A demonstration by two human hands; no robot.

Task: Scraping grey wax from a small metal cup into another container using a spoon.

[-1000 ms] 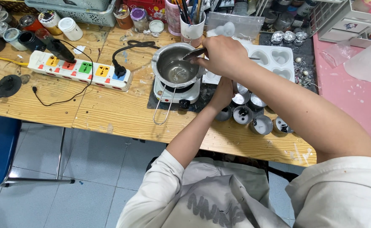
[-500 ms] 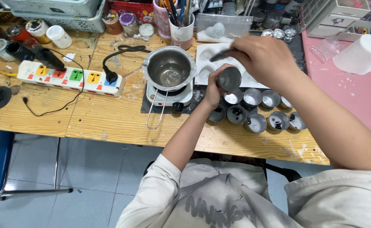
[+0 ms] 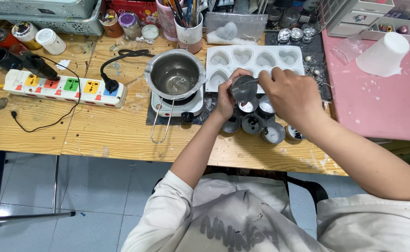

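My left hand (image 3: 227,95) holds a small round metal cup (image 3: 243,88), tilted on its side with its base toward me, above a cluster of similar small metal cups (image 3: 261,122). My right hand (image 3: 291,95) grips a thin metal tool (image 3: 253,80) whose tip is in the held cup. To the left, a steel pot (image 3: 175,74) with a wire handle sits on a small white electric burner (image 3: 177,106). A white heart-shaped mould tray (image 3: 256,59) lies just behind my hands.
A white power strip (image 3: 62,87) with coloured switches lies at the left, a black plug and cable in it. Jars, baskets and a cup of brushes (image 3: 188,25) line the back. A pink mat (image 3: 377,88) with an upturned white cup (image 3: 383,53) is at the right.
My right hand left the pot and came right to the small cup. My left hand lifted that cup up over the cluster. The view shifted left.
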